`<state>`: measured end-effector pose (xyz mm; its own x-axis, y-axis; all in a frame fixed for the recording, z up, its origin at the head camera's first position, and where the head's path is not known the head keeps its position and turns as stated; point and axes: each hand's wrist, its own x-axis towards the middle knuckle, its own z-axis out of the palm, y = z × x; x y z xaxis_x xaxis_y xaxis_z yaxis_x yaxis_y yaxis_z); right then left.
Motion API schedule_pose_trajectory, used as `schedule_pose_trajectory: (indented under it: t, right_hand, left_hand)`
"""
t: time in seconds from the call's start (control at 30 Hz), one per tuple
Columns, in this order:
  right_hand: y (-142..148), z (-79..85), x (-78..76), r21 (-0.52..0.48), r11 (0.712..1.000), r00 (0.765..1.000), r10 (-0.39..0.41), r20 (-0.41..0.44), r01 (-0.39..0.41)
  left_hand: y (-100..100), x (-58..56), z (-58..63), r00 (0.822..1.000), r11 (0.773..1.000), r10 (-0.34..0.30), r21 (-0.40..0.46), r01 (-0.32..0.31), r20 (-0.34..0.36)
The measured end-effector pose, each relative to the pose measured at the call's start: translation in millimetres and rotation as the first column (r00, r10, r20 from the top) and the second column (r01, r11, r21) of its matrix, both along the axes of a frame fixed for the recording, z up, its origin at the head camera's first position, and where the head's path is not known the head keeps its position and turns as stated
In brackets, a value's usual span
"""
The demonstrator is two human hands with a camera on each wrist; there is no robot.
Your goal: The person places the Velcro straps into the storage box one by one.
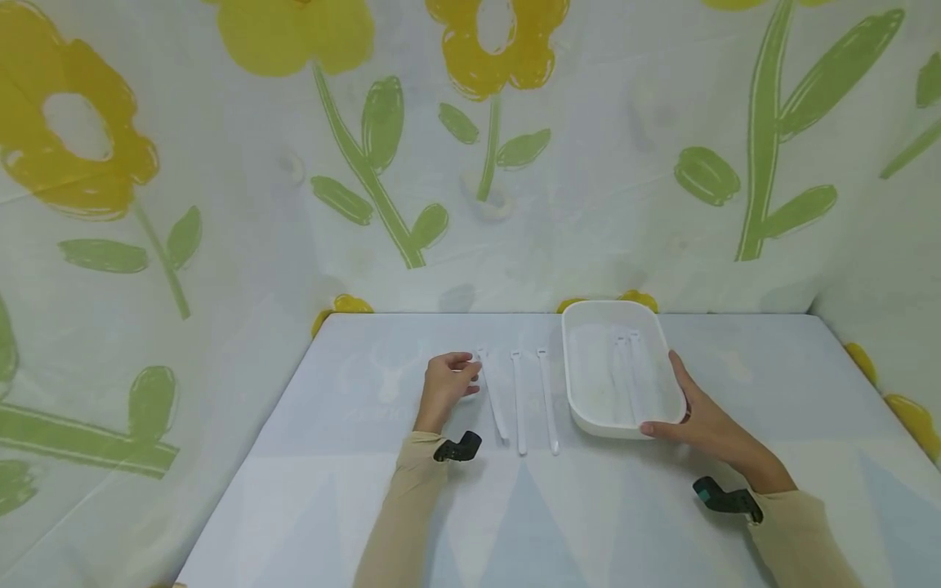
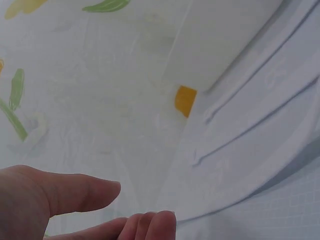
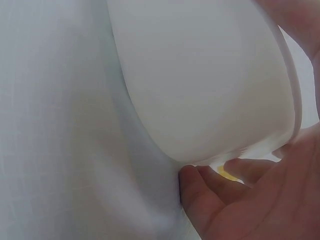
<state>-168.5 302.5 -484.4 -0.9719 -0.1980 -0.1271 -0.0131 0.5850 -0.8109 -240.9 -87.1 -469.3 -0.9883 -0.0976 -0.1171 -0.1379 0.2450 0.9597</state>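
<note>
Three slim white plastic sticks with small slotted ends lie side by side on the table: a left one [image 1: 494, 396], a middle one [image 1: 519, 404] and a right one [image 1: 548, 403]. My left hand [image 1: 448, 382] is at the far end of the left stick, fingertips right at it; in the left wrist view the thumb [image 2: 90, 192] stands apart from the fingers. My right hand [image 1: 702, 416] grips the near right corner of a white rectangular box [image 1: 577, 359], thumb on its rim and fingers [image 3: 197, 192] along its side. Two similar sticks [image 1: 628, 367] lie inside the box.
A pale patterned cloth covers the table [image 1: 331, 490]. Behind it hangs a white curtain [image 1: 588, 204] printed with yellow flowers and green stems, close to the table's far edge and continuing along the left and right sides.
</note>
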Motion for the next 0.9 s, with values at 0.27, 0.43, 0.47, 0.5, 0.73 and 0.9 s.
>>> schedule_pose_trajectory:
  t: [0.27,0.43,0.47,0.5,0.73,0.9]
  right_hand:
    - [0.9,-1.1,-1.1,0.015,1.000,1.000,-0.001,-0.008,0.001]
    - [1.4,-2.2,-0.3,0.011,1.000,1.000,-0.002,-0.013,0.002]
    - [1.5,-2.4,-0.2,0.012,1.000,1.000,0.001,-0.014,0.000]
    - [1.2,-2.5,-0.1,0.011,1.000,1.000,0.000,-0.014,0.000]
    - [0.7,-1.8,-0.3,0.028,1.000,1.000,-0.004,-0.015,0.004]
    - [-1.2,-0.4,-0.3,0.028,1.000,1.000,-0.005,-0.012,0.006]
  left_hand:
    - [1.6,-1.4,-7.3,0.999,0.996,-0.002,-0.087,0.005,0.041]
    - [3.0,-2.4,-12.8,0.999,0.987,-0.018,-0.161,0.024,0.036]
    - [3.4,-2.5,-14.1,0.999,0.983,-0.022,-0.183,0.027,0.031]
    - [4.1,-2.2,-14.9,0.999,0.978,-0.025,-0.205,0.030,0.027]
    - [10.4,0.5,-17.8,1.000,0.935,-0.022,-0.356,0.014,-0.017]
    - [18.5,2.2,-18.1,0.998,0.900,-0.046,-0.436,0.023,-0.042]
